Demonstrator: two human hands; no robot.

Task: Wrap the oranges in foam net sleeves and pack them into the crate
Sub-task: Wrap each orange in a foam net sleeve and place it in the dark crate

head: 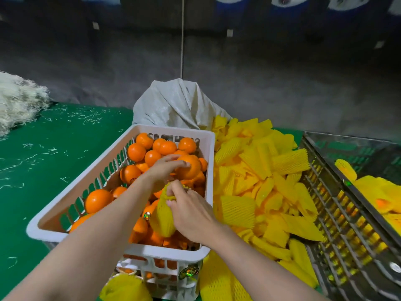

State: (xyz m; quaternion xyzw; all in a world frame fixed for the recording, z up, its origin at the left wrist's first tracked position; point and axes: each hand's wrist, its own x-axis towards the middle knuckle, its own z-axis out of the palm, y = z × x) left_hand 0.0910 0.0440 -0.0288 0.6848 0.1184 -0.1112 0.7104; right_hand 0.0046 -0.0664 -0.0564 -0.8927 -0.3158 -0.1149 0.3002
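Note:
A white slotted basket (pixel 65 185) in the middle holds several bare oranges. My left hand (pixel 162 168) reaches into it and grips a large orange (pixel 191 170) near the basket's right side. Just below, my right hand (pixel 191 211) pinches the open top of a yellow foam net sleeve (pixel 161 216), which hangs over the oranges in the basket. A dark grey crate (pixel 338 216) stands at the right, with yellow-sleeved oranges (pixel 382 192) inside it.
A heap of loose yellow foam sleeves (pixel 260 177) lies between basket and crate. A tied white sack (pixel 175 103) stands behind the basket. White shredded fibre (pixel 17 101) is piled at far left on the green table (pixel 54 135). A wrapped orange (pixel 123 287) sits at the front edge.

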